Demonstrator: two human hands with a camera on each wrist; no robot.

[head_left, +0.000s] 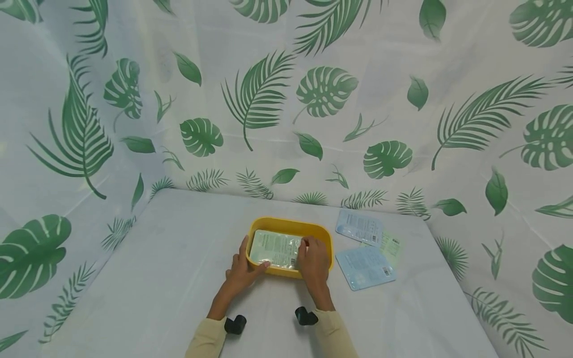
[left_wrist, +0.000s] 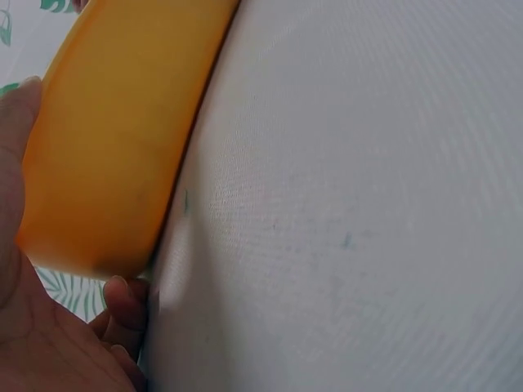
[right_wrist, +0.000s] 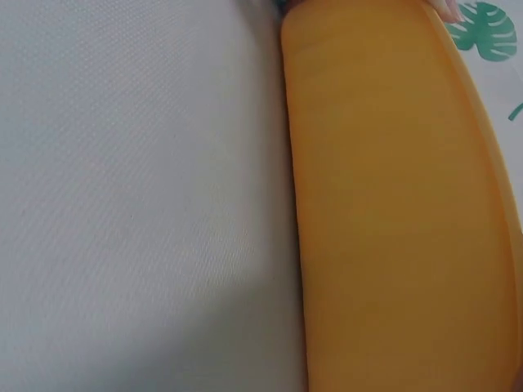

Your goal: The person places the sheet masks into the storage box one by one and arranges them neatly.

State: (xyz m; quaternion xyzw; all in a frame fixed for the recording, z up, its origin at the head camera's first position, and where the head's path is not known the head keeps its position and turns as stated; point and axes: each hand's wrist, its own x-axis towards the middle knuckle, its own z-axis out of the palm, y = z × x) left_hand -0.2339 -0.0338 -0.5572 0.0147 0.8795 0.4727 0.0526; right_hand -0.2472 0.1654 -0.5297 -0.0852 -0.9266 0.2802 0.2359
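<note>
One yellow tray stands on the counter, near the middle and a little toward the far edge. Inside the tray lies one pale green packet, flat, with printed text on top.

The left hand is at the near left corner of the tray. Its thumb lies over the near rim and touches the packet's near left corner, and the other fingers are curled against the outer wall, so this hand grips the tray. The left wrist view shows the same: the orange-yellow wall between the thumb and a curled finger.

The right hand lies over the near right part of the tray. Its fingers are bent down on the right end of the packet and seem to pinch it at the edge, but the fingertips are partly hidden.

Three more packets lie flat on the counter to the right of the tray, toward the far right corner: two light blue packets and one light green packet partly under them.
</note>
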